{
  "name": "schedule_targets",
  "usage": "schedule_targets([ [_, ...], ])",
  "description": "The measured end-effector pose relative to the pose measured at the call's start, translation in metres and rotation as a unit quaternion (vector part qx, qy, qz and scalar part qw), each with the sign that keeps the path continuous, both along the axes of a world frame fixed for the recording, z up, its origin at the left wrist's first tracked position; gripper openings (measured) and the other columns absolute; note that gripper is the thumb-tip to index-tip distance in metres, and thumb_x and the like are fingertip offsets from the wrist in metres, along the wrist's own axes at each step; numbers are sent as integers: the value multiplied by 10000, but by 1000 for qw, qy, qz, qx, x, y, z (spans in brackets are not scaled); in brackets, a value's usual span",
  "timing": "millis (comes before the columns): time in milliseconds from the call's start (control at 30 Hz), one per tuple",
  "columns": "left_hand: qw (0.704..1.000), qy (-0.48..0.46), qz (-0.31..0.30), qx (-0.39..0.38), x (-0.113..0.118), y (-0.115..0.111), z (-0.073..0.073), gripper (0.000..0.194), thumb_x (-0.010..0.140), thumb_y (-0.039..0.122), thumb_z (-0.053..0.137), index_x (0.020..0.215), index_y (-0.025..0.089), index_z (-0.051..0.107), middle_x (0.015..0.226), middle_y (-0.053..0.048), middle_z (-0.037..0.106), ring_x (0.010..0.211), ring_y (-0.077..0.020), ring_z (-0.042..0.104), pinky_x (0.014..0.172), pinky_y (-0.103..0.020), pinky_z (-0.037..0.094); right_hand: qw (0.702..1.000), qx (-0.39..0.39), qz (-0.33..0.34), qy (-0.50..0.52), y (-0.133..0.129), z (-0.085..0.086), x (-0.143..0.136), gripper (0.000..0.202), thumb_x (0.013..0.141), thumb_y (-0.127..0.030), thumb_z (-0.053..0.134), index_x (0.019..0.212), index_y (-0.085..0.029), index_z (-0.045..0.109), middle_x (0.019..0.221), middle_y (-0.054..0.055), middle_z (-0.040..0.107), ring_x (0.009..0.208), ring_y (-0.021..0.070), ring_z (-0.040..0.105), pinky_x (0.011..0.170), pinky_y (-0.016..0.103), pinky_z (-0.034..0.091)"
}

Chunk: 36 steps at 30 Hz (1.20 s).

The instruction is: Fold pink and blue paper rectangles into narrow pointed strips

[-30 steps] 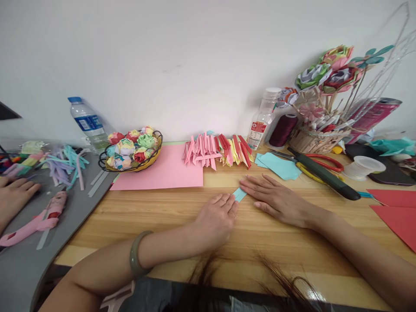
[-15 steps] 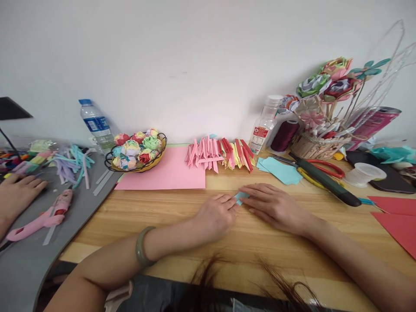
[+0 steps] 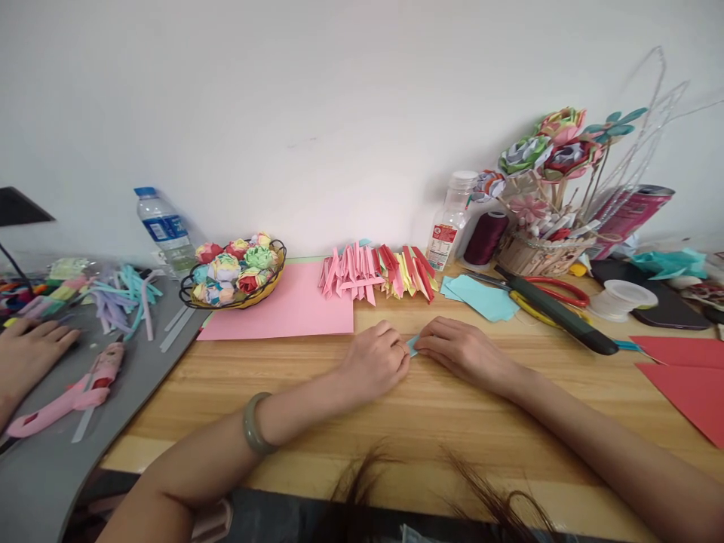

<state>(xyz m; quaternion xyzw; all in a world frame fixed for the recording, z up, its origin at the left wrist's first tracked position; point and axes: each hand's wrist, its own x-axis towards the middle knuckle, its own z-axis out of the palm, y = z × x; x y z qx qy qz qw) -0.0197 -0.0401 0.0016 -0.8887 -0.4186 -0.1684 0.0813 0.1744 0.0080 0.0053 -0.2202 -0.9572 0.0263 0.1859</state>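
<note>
**Between two hands on the bare wood, a blue slip is partway folded**

At the middle of the wooden table (image 3: 294,430), in the head view, the small blue paper slip (image 3: 413,346) sits between the person's hands, mostly covered by fingers; the left hand (image 3: 376,362) is curled nearly closed, with one end of the slip pinched at its fingertips; the right hand (image 3: 464,348) is half closed, its fingertips gathered on the other end, though whether its thumb grips from beneath cannot be told.

Judging by how things lie, this piece is under way and not finished; its creases are too small and hidden to count; behind it, the row of folded paper strips (image 3: 354,275), pink, red and yellow, looks like work already done; the loose blue sheets (image 3: 483,296) beyond the right hand lie flat and seem still to be folded.

Around the work, a pink sheet (image 3: 299,313) lies partly under a basket (image 3: 263,298) of paper flowers (image 3: 226,268); to the right rest a dark-handled tool (image 3: 566,317), red-handled scissors (image 3: 571,292), a white spool (image 3: 622,298) and red paper (image 3: 684,396); on the grey surface (image 3: 133,377) at left lie a pink glue gun (image 3: 93,392) and another person's hand (image 3: 37,351); nothing stands between the two working hands, and the nearest clutter, the blue sheets, lies apart from them.
</note>
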Motion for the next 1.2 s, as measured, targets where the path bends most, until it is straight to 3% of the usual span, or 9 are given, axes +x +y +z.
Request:
schedule_targets([
  [133,998,-53,11,-32,-3,1,2,243,853,340,530,854,134,658,814,-51,632,859,-193,501,772,-319,425,1000,6,0,13,2,-4,-2,296,938,-249,335,877,-147,606,803,84,591,755,171,522,668,288,423],
  [300,980,-121,74,-136,-2,1,8,164,854,243,542,800,199,690,738,-3,653,791,-165,503,705,-290,412,1000,-27,12,4,4,-2,-1,262,934,-274,350,925,-159,585,841,83,579,786,178,514,698,304,419],
  [433,964,-154,123,-176,-1,1,11,121,812,242,595,738,211,685,748,15,669,801,-174,504,725,-312,395,997,-79,-7,9,8,0,2,248,928,-287,359,860,-169,567,813,74,574,769,180,512,682,306,410],
  [700,956,-163,160,-187,0,3,9,131,779,254,622,662,200,642,748,2,645,842,-201,485,732,-337,377,979,-180,-97,-15,13,1,0,126,852,-288,504,790,-180,523,747,24,559,706,160,493,611,266,356],
  [833,954,-166,166,-186,-1,4,8,147,774,266,633,655,181,616,757,-18,602,852,-204,466,752,-336,391,971,-215,-108,-1,17,0,-2,92,820,-261,531,770,-184,519,713,2,536,669,143,475,588,248,337],
  [1000,949,-173,180,-193,-4,5,6,148,750,291,668,730,167,590,830,-27,571,886,-212,442,779,-346,401,968,-226,-107,20,20,-3,-3,93,799,-262,545,756,-183,525,772,23,527,739,161,477,647,270,365],
  [1200,956,-158,153,-191,-5,3,4,122,773,255,640,861,190,585,919,-21,562,938,-213,433,833,-364,399,978,-190,-83,-8,13,3,0,109,832,-276,506,790,-179,533,856,64,528,827,197,465,723,320,376],
])
